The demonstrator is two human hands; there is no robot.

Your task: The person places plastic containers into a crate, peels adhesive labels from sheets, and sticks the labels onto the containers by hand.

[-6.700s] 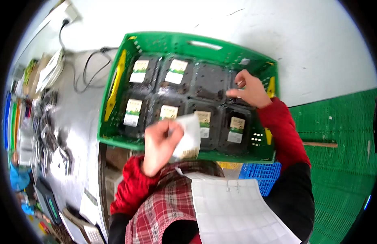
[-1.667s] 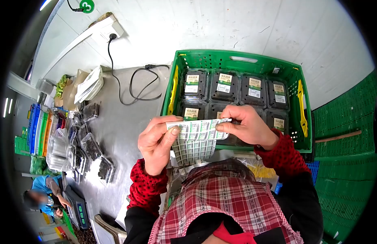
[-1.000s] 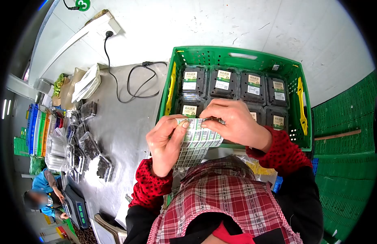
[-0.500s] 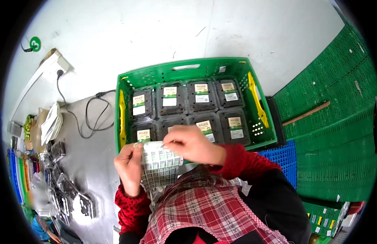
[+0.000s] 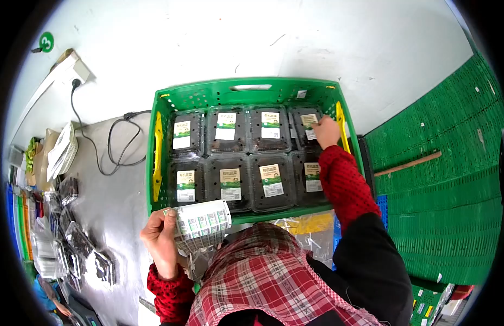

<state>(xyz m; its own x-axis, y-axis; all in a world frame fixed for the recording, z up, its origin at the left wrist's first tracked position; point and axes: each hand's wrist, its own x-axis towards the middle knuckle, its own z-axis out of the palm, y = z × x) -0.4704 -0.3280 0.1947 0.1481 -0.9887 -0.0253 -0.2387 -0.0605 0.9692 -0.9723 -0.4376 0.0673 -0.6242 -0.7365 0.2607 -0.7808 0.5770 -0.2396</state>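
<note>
My left hand (image 5: pixel 161 242) pinches a sheet of small printed stickers (image 5: pixel 203 220) by its left edge, in front of the crate. My right hand (image 5: pixel 326 132) is over the far right clear plastic box (image 5: pixel 299 142), its bent fingertips at that box's label (image 5: pixel 310 120). Anything small between those fingertips is hidden. Two rows of lidded plastic boxes with dark contents and cream, green and white labels fill the floor of the green crate (image 5: pixel 252 86), among them a near middle box (image 5: pixel 271 201).
Yellow handles (image 5: pixel 158 157) line the crate's sides. A black cable (image 5: pixel 111 157) lies on the metal table (image 5: pixel 119 201) at left, near stacked plastic boxes (image 5: pixel 78 239) and a white basket (image 5: pixel 67 157). Green crates (image 5: pixel 436 201) stand at right. Another person's arm (image 5: pixel 59 304) shows lower left.
My right hand has left the sticker sheet and moved right and away from me to the far right box. My left hand still holds the sheet, slightly lower and further left.
</note>
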